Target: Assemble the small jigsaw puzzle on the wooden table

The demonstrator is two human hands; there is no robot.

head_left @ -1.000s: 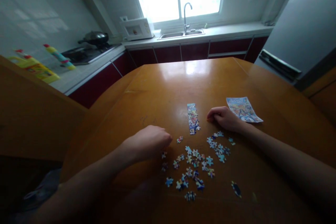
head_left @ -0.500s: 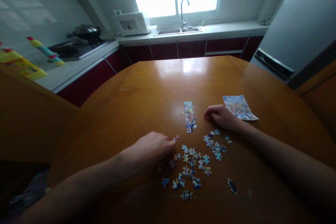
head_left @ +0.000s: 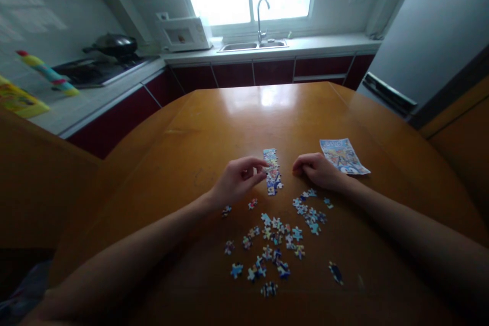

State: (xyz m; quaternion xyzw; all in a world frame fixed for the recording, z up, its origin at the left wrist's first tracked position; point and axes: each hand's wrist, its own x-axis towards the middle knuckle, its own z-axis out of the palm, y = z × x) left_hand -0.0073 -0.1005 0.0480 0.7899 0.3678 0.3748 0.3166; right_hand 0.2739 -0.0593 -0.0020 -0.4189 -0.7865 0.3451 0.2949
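From the head view, the left hand (head_left: pixel 237 181) is up at the joined puzzle strip (head_left: pixel 272 172). Thumb and forefinger are pinched at its left edge, the grip closed small. Whether a piece sits in that pinch is too fine to tell from here. The right hand (head_left: pixel 318 169) rests on the bench (head_left: pixel 267 117) just right of the strip, loosely clenched, nothing showing in it. It looks parked there to steady the arm. Its back sits just beside the picture leaflet (head_left: pixel 344 155), which lies face up where a glance can reach it.

The strip lies lengthwise between the two hands, so either one can get to it. The loose pieces (head_left: pixel 278 238) are spread nearer the person, between the forearms and clear of the strip. One stray dark piece (head_left: pixel 335 272) lies off to the right. Nothing stands between the left fingers and the strip.

Beyond the bench there's the tap (head_left: pixel 261 15) under the bright window, a white appliance (head_left: pixel 184 33), a wok (head_left: pixel 113 45) on the stove and the fridge (head_left: pixel 420 35) on the right.
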